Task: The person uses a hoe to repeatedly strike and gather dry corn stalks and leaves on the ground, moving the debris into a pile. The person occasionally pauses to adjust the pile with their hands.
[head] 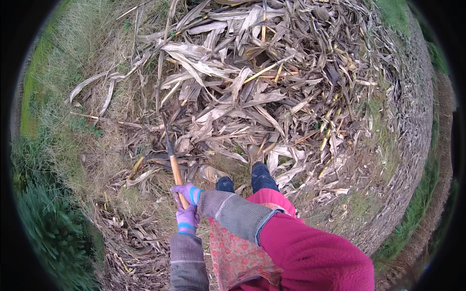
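Observation:
My right hand (187, 193), in a purple knit glove with a blue cuff, is closed around the wooden handle (176, 171) of a hand tool. Just below it, my left hand (187, 217) in a matching glove grips the handle's lower end. A dark, narrow metal neck (169, 145) runs from the wood up to dry corn stalks (159, 80). The stalks and leaves hide the tool's far end, so its shape cannot be told. Ahead of my feet, a heap of withered corn leaves (233, 98) covers the ground.
My boots (212, 173) stand at the heap's near edge. Yellowish stalks (329, 123) lie to the right. Dry grass (87, 83) spreads along the left, with a dark green bush (54, 232) at lower left. More corn litter (142, 247) lies beside my left arm.

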`<state>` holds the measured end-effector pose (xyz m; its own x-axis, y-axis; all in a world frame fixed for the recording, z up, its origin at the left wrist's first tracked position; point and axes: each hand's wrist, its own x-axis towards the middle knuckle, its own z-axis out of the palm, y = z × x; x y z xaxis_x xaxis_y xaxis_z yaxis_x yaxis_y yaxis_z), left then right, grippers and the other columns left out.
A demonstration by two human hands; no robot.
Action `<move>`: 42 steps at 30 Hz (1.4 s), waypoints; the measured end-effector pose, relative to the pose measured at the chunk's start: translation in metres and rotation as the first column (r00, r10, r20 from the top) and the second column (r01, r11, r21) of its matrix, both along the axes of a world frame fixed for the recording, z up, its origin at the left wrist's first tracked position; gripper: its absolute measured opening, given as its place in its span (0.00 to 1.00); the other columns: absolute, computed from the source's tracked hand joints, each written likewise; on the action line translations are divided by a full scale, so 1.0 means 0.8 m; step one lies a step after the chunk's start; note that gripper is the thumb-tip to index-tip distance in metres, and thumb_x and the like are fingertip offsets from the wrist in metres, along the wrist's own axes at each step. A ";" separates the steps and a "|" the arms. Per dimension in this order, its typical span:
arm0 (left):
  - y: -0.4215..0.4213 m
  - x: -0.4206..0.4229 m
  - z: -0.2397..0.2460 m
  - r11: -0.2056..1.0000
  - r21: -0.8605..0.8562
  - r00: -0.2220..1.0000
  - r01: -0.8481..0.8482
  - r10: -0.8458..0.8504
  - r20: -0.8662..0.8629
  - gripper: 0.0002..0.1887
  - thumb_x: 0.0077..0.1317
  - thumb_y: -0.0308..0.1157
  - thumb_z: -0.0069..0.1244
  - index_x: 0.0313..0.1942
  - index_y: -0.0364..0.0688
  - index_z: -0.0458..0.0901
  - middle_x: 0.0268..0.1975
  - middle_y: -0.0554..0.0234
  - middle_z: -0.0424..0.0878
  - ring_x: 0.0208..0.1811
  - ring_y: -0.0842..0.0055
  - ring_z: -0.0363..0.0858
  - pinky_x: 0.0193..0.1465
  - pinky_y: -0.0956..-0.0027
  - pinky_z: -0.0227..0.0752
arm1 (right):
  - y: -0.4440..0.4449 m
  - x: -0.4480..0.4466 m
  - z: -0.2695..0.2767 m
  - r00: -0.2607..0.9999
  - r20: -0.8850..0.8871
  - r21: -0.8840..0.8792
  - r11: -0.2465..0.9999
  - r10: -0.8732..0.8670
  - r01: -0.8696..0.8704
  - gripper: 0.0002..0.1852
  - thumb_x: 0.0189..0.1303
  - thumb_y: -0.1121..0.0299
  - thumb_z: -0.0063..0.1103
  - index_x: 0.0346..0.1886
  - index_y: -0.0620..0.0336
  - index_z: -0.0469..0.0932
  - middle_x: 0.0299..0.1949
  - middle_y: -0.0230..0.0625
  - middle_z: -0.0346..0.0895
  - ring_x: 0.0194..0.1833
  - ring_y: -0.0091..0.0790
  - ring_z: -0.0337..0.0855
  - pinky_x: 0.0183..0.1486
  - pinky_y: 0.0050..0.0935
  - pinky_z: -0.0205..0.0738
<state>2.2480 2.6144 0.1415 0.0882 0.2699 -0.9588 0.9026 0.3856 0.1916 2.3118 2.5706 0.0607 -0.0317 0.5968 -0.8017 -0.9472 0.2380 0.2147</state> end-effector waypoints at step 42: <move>-0.578 0.310 -0.044 0.126 0.577 -0.159 0.807 -0.895 0.418 0.24 0.55 0.45 0.53 0.48 0.38 0.72 0.38 0.46 0.80 0.40 0.54 0.78 0.43 0.59 0.70 | -0.689 0.238 -0.009 0.669 0.620 -0.452 0.510 -0.409 0.732 0.13 0.63 0.62 0.50 0.30 0.64 0.69 0.24 0.38 0.74 0.24 0.38 0.77 0.25 0.36 0.73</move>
